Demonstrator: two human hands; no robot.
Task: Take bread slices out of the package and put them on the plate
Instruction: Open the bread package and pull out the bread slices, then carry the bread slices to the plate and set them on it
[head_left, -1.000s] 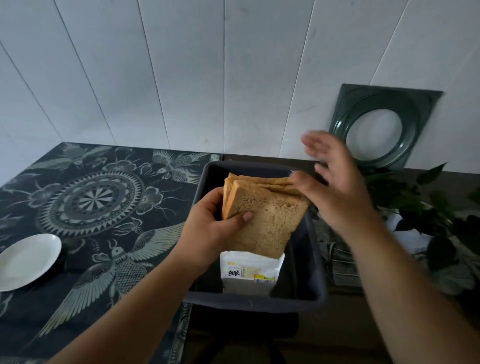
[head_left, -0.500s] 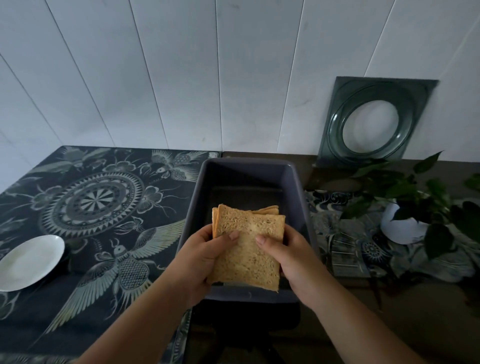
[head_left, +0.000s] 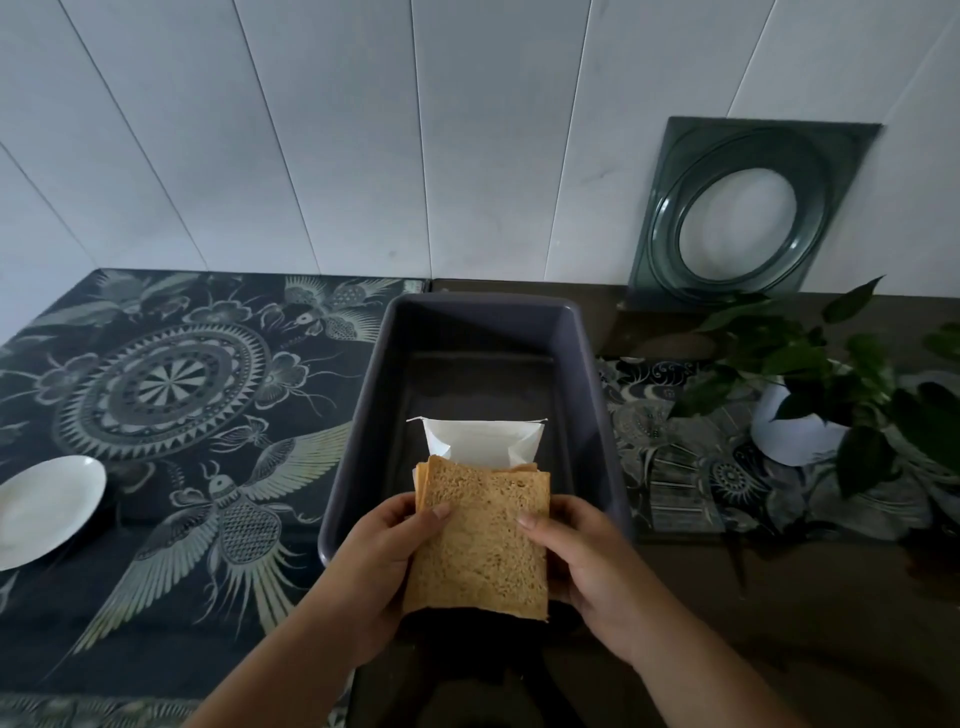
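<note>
Over the near rim of the grey tub (head_left: 353, 467), my left hand (head_left: 384, 551) and right hand (head_left: 582, 561) clamp the bread slices (head_left: 480, 540) edgewise, keeping them aligned, clear of the white package (head_left: 483, 441) behind; the plate (head_left: 47, 506) waits empty at the counter's left edge.

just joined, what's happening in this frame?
A person holds a stack of brown bread slices with both hands, left hand and right hand gripping opposite edges, above the near end of a dark bin. The white package lies inside the bin just behind the bread. The white plate sits far left on the patterned cloth with no bread on it. A potted plant stands to the right.
</note>
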